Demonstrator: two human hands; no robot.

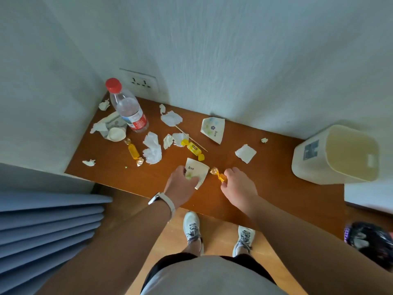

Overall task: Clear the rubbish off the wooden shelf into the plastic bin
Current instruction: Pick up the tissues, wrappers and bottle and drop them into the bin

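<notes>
Brown wood shows through the litter all along the shelf (265, 184) against the wall. At its left end a plastic bottle (129, 109) with a red cap stands in the corner. A crushed white cup (116, 134) lies just beside its base among torn paper. Next along lies a yellow sweet (133, 152), then a crumpled tissue (152, 149), then a second yellow sweet (192, 147) touching a thin wooden skewer (191, 136). Near the wall behind them lies a flattened flowered cup (213, 128).

At the front edge the person's left hand (180, 186), a watch (161, 200) on its wrist, grips a paper cup (196, 170), fingers curled round its lower part. Just beside it the right hand (238, 186) pinches one end of an amber sweet (218, 173). The sweet is low over the wood, and I cannot tell whether it touches. A square of white paper (245, 153) lies beyond that hand, with a tiny scrap (264, 140) near the wall. At the right end stands the cream plastic bin (308, 158), mouth open, well apart from both hands.
</notes>
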